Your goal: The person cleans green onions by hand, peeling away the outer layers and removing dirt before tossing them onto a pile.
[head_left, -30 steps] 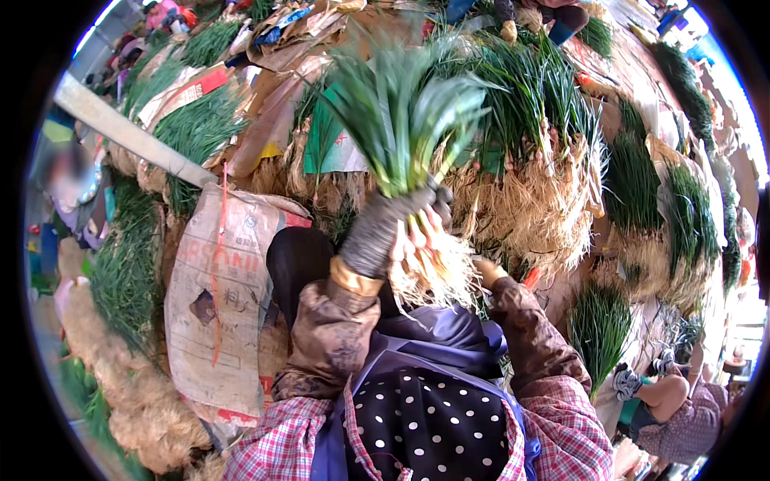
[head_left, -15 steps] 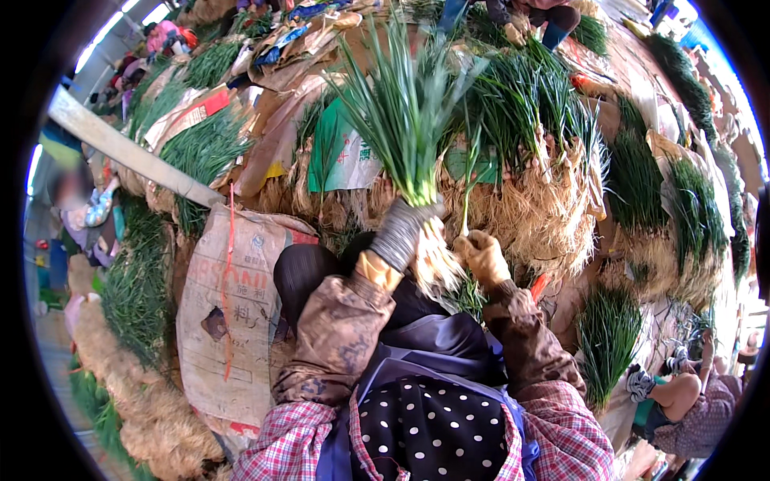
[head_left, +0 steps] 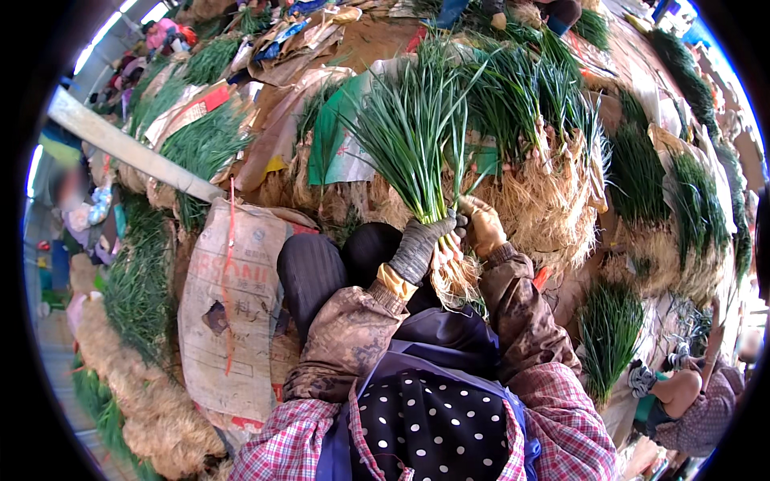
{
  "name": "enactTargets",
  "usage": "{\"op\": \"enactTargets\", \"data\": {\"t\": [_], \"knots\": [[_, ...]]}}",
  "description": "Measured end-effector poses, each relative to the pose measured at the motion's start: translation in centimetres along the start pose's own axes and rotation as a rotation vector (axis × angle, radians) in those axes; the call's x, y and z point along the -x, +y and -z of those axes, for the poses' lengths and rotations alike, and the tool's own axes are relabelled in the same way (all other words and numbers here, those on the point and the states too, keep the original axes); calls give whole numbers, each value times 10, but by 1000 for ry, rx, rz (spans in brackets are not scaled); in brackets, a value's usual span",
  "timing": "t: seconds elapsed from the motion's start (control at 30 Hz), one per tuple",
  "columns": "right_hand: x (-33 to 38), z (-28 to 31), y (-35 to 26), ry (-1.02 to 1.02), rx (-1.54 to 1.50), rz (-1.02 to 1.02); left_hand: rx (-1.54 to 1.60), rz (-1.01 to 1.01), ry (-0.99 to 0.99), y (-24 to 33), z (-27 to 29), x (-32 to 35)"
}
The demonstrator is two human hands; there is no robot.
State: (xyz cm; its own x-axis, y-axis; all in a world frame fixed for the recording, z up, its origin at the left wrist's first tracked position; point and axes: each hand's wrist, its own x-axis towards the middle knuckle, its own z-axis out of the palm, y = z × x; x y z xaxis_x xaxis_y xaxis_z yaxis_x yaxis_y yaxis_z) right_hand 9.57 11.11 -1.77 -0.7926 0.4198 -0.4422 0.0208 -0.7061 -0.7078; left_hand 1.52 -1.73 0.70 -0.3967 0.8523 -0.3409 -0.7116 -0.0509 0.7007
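Note:
My left hand (head_left: 421, 242), in a dark grey glove with a yellowish cuff, is closed around a bunch of green onions (head_left: 417, 128). Their leaves fan upward and away from me, while the pale lower stems and stringy roots (head_left: 454, 276) hang below the fist. Close against its right side, my right hand (head_left: 483, 224) wears a tan glove. Its fingers pinch a single green onion stalk (head_left: 458, 152), which stands upright along the right edge of the bunch. The right fingertips are partly hidden by the left hand.
Just ahead lies a large heap of green onions (head_left: 529, 88), roots (head_left: 545, 216) toward me. A worn printed sack (head_left: 228, 309) stands at my left, below a pale beam (head_left: 132, 148). Another bundle (head_left: 611, 337) lies at right. Other people sit around the edges.
My left hand has turned and come slightly nearer with the bunch, which was blurred before. My right hand has moved up, bringing its single stalk against the bunch.

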Motion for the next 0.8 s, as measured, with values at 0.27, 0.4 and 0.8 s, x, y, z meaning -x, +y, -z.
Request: {"op": "enactTargets", "data": {"t": [0.27,0.4,0.8], "knots": [[-27,91,82,-46,1352,173,144,-7,-65,1,-7,4],[9,-6,-29,622,1799,326,62,128,-141,3,15,-3],[54,15,-10,-86,1010,275,-21,33,-227,4,5,-7]]}}
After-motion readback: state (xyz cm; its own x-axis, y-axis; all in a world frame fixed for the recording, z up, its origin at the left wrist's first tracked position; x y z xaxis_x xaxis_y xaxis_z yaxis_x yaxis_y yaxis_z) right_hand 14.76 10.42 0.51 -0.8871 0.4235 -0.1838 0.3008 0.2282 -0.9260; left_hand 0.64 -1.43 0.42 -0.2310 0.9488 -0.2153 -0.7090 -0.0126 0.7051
